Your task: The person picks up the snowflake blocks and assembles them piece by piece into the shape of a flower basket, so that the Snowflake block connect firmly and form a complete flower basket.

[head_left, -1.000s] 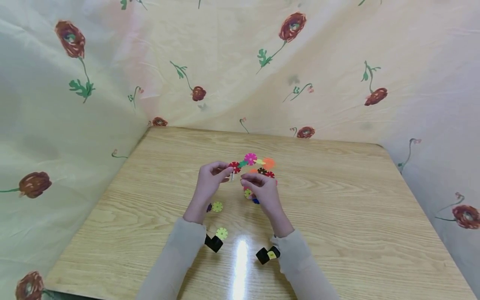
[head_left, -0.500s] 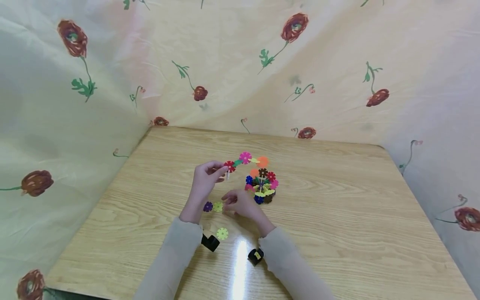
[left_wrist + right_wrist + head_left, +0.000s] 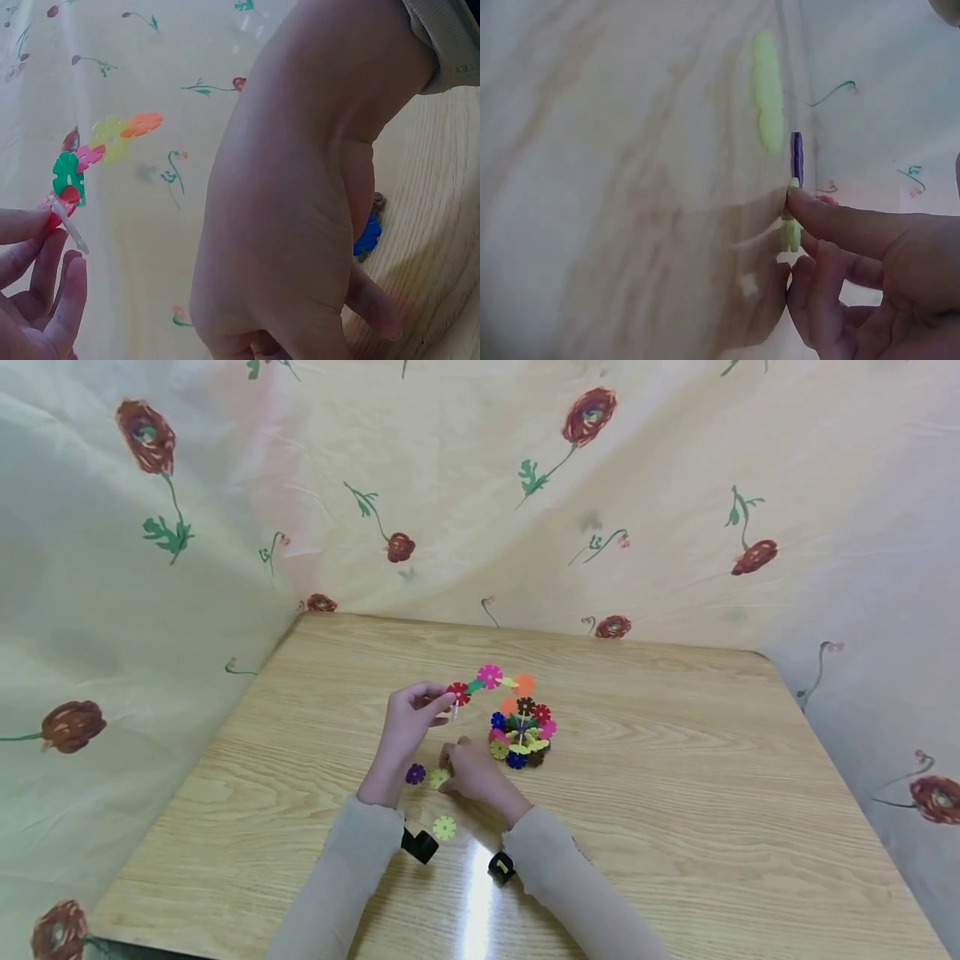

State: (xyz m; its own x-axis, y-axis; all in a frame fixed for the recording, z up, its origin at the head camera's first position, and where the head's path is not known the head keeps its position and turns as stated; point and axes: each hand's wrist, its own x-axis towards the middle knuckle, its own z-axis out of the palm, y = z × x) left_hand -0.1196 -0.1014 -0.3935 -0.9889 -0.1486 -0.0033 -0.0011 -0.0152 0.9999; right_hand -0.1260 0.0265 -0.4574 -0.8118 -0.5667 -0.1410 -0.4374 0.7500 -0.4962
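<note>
My left hand (image 3: 408,720) holds up a chain of notched plastic snowflake discs by its red disc (image 3: 459,694). From there the chain runs through green, pink (image 3: 490,676) and yellow to orange (image 3: 523,684). A small whitish clear stick (image 3: 70,227) hangs at the red disc, by my left fingertips. Down on the table, my right hand (image 3: 478,770) pinches a yellow-green snowflake disc (image 3: 438,777) between thumb and fingers; the right wrist view shows the disc (image 3: 793,236) edge-on, partly hidden by the thumb. A purple disc (image 3: 416,774) lies just left of it.
A round assembly of many-coloured discs (image 3: 536,745) stands on the wooden table (image 3: 675,777), right of my right hand. Another yellow-green disc (image 3: 444,827) lies nearer me, between the forearms. Floral cloth (image 3: 465,485) hangs behind the table and at both sides.
My right hand has left the area beside the chain's red end, come down toward me and taken hold of the yellow-green disc. The left hand and chain have shifted slightly left.
</note>
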